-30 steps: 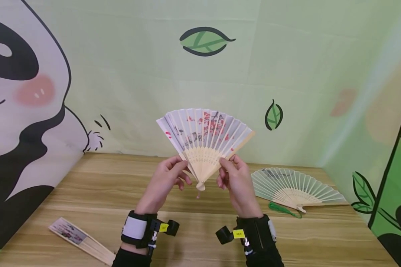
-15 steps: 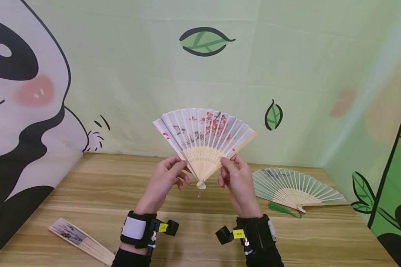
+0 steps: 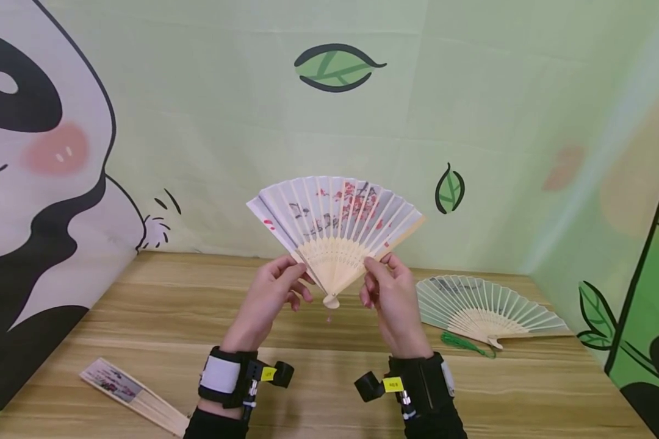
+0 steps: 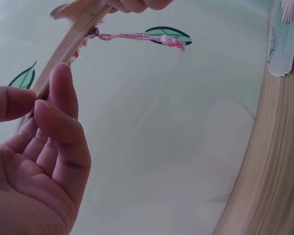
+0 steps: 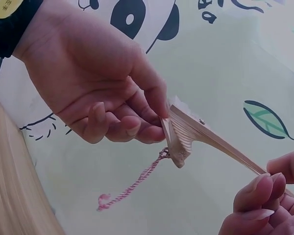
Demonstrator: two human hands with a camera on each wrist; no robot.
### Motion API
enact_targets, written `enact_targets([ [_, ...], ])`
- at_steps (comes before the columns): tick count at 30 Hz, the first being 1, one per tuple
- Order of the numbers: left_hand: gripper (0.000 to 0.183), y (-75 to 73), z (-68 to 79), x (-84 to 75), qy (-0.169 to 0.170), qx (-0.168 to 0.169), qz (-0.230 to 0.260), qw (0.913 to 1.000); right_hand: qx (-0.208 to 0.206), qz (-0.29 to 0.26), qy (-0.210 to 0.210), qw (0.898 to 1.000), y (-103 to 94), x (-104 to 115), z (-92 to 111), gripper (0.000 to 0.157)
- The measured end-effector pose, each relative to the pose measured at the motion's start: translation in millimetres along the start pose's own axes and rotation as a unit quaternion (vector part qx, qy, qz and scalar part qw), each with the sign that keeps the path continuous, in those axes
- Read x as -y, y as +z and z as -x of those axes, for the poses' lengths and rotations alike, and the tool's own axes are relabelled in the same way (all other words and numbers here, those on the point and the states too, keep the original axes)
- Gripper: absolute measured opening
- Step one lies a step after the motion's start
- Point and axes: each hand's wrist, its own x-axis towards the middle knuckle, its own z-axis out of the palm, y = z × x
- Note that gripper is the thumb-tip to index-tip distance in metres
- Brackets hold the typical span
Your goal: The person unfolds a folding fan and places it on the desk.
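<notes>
An opened folding fan [image 3: 337, 213] is held up in front of me, its pale leaf printed with red blossoms and its light wooden ribs meeting at the bottom. My left hand [image 3: 266, 299] pinches the left outer rib between thumb and fingers. My right hand [image 3: 390, 296] pinches the right outer rib the same way. A pink cord [image 5: 132, 183] hangs from the pivot in the right wrist view. In the left wrist view, the fan appears edge-on as a narrow wooden strip [image 4: 68, 46] between thumb and fingers of my left hand [image 4: 44, 161].
A pale green spread fan [image 3: 489, 311] with a green tassel [image 3: 467, 344] lies on the wooden table [image 3: 318, 378] at right. A folded fan [image 3: 134, 396] lies front left by my left forearm. Behind the table hangs a light green backdrop [image 3: 225, 122] with a panda and leaves.
The held fan has spread wider, its upper left corner moving left and its upper right corner moving right. My right hand has shifted slightly right; both hands keep their grip.
</notes>
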Motion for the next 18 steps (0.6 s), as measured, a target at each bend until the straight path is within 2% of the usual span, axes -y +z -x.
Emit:
enact_targets([
  [10, 0.026, -1.2, -0.1, 1.0, 0.004, -0.006, -0.004, 1.0, -0.003, 0.001, -0.004, 1.0, -0.7, 0.4, 1.0, 0.015],
  [18, 0.026, -0.5, -0.3, 0.9, 0.008, -0.012, 0.005, 0.9999, -0.012, -0.011, -0.013, 1.0, 0.2, 1.8, 1.3, 0.011],
])
